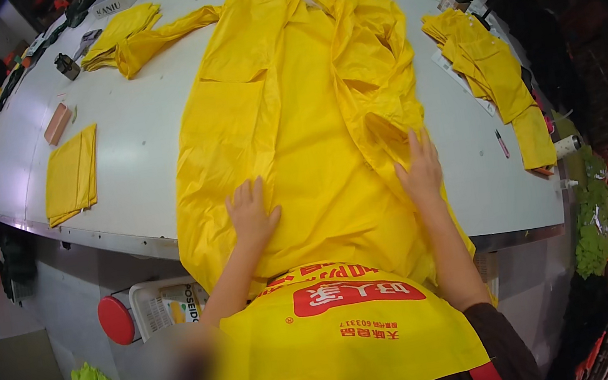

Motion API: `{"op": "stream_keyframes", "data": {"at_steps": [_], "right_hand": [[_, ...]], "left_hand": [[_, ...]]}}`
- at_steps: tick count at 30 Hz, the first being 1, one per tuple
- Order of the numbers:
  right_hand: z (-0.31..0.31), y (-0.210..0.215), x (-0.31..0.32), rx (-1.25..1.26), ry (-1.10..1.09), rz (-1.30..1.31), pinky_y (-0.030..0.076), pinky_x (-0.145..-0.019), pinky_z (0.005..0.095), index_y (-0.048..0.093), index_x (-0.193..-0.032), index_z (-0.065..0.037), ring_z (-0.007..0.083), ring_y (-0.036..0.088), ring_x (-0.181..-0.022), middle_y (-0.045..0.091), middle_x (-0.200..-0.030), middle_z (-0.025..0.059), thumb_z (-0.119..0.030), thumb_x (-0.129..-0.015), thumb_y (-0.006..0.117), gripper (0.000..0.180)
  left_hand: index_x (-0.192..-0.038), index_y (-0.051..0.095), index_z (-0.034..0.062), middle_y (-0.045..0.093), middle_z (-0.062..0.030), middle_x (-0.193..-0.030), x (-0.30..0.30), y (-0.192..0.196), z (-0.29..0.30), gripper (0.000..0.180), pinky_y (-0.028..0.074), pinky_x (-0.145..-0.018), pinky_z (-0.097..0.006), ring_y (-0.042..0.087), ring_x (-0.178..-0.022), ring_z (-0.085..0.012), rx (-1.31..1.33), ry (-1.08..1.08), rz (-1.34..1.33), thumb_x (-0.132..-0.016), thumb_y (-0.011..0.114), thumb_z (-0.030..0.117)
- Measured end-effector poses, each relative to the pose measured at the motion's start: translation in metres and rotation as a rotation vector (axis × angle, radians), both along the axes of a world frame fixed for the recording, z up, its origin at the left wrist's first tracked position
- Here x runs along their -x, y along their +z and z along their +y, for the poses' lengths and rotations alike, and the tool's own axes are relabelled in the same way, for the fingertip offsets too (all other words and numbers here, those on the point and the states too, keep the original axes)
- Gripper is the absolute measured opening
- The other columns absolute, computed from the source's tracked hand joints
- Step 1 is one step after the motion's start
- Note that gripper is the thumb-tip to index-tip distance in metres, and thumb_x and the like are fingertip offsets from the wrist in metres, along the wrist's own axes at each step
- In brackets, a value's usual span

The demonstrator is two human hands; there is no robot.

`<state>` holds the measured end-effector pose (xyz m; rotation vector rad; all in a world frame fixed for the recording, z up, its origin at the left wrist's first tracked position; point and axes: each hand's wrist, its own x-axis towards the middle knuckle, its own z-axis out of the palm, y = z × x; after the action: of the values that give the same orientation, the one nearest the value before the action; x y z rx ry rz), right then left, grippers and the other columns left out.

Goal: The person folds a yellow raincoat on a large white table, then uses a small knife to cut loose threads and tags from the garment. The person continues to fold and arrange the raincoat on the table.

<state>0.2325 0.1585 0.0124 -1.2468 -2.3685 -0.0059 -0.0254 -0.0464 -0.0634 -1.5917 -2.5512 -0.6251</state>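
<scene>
- Far to the left of the yellow raincoat [296,136], a flat folded yellow piece [71,176] lies on the white bench [133,136], with a small brown block [57,123] just beyond it.
- Further back on that side, a stack of folded yellow pieces [118,31] sits beside the raincoat's outstretched sleeve [166,37], which runs out to the left.
- The raincoat itself lies spread lengthwise down the middle of the bench, its lower hem hanging over the near edge toward you.
- Your left hand [251,214] rests palm-down on the raincoat's lower left part, fingers [242,195] spread wide and flat, gripping nothing.
- Your right hand [419,170] lies flat on the raincoat's lower right part, just beside a bunched fold of the fabric, fingers [416,144] stretched open and holding nothing.
- Right of the raincoat, more yellow folded pieces [484,60] lie in an overlapping row along the bench's right edge.
- Near that row, by the bench edge, a slim pen [502,143] lies on the bare surface.
- Below the raincoat's hem you wear a yellow apron [340,333].
</scene>
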Motion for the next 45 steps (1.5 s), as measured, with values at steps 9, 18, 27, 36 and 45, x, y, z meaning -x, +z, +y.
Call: {"op": "stream_keyframes", "data": {"at_steps": [9, 18, 27, 36, 45], "right_hand": [[0.248, -0.001, -0.052, 0.823, 0.131, 1.544, 0.047, -0.071, 0.0303, 0.055, -0.109, -0.002, 0.0192, 0.057, -0.082, 0.060, -0.093, 0.0068, -0.004, -0.078, 0.053, 0.031], [0.098, 0.011, 0.017, 0.857, 0.321, 1.087, 0.045, -0.076, 0.0239, 0.056, -0.106, -0.003, 0.0107, 0.054, -0.088, 0.057, -0.098, 0.0011, -0.010, -0.088, 0.054, 0.020], [-0.012, -0.056, 0.191, 2.346, 0.155, 1.306, 0.049, -0.065, 0.0277, 0.050, -0.109, -0.006, 0.0135, 0.057, -0.082, 0.058, -0.100, 0.0057, -0.030, -0.086, 0.058, 0.034], [-0.004, -0.011, 0.167, 1.636, 0.454, 1.475, 0.052, -0.068, 0.0316, 0.054, -0.100, -0.006, 0.0151, 0.061, -0.084, 0.062, -0.095, 0.0047, -0.015, -0.088, 0.055, 0.015], [-0.013, -0.071, 0.123, 1.755, 0.130, 1.341, 0.053, -0.068, 0.0347, 0.053, -0.101, -0.004, 0.0145, 0.060, -0.082, 0.062, -0.095, 0.0044, -0.019, -0.090, 0.051, 0.019]], "left_hand": [[-0.110, 0.050, 0.0050, 0.056, -0.0113, -0.081, 0.028, -0.031, 0.056, 0.037, 0.048, -0.061, -0.036, 0.056, -0.076, -0.0282, 0.002, 0.011, 0.161, -0.073, 0.056, 0.008], [-0.074, 0.052, 0.0055, 0.042, 0.0019, -0.060, 0.046, 0.054, 0.056, 0.023, 0.031, -0.049, -0.024, 0.037, -0.052, -0.0095, -0.630, 0.229, -0.738, -0.091, 0.047, 0.020], [-0.064, 0.041, 0.0101, 0.033, 0.0082, -0.064, 0.016, 0.079, 0.042, 0.033, 0.024, -0.052, -0.022, 0.028, -0.060, -0.0031, -0.546, 0.225, -1.070, -0.093, 0.044, 0.025], [-0.092, 0.058, 0.0012, 0.056, -0.0061, -0.083, -0.039, 0.071, 0.012, 0.022, 0.040, -0.069, -0.029, 0.051, -0.075, -0.0143, -0.280, 0.081, -0.806, -0.089, 0.053, 0.022], [-0.104, 0.055, 0.0089, 0.060, -0.0038, -0.093, -0.050, 0.029, 0.073, 0.033, 0.046, -0.070, -0.032, 0.054, -0.082, -0.0166, -0.906, 0.350, -2.383, -0.081, 0.065, 0.030]]}}
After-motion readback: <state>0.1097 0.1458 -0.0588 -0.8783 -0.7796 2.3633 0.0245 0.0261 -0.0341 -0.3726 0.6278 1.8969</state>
